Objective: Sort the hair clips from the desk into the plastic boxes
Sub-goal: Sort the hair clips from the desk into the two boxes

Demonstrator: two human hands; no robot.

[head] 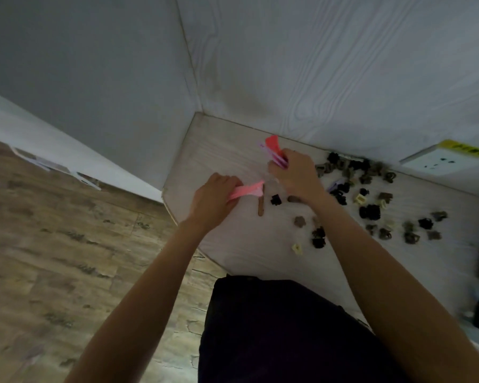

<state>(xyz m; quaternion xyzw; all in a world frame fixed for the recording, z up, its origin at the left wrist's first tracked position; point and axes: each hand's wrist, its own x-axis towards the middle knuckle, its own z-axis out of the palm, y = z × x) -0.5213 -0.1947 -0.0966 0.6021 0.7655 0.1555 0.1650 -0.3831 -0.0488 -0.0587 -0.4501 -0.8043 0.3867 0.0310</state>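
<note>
Both bare forearms stretched forward from the lower edge of the view, converging toward the far corner of the desk point(233, 252). Left hand point(215, 199) palm-down, knuckles up, fingers point(233, 181) curled and closed around a pink item, wrist slightly bent, low over the surface. Right hand point(295, 176) further forward, back of the hand up, fingers tucked under and gripping a bunch of pink and purple pieces that jut out past the knuckles. Right forearm crossing diagonally from the lower right. Hands near each other, not touching. Dark-clothed torso between the elbows.
</note>
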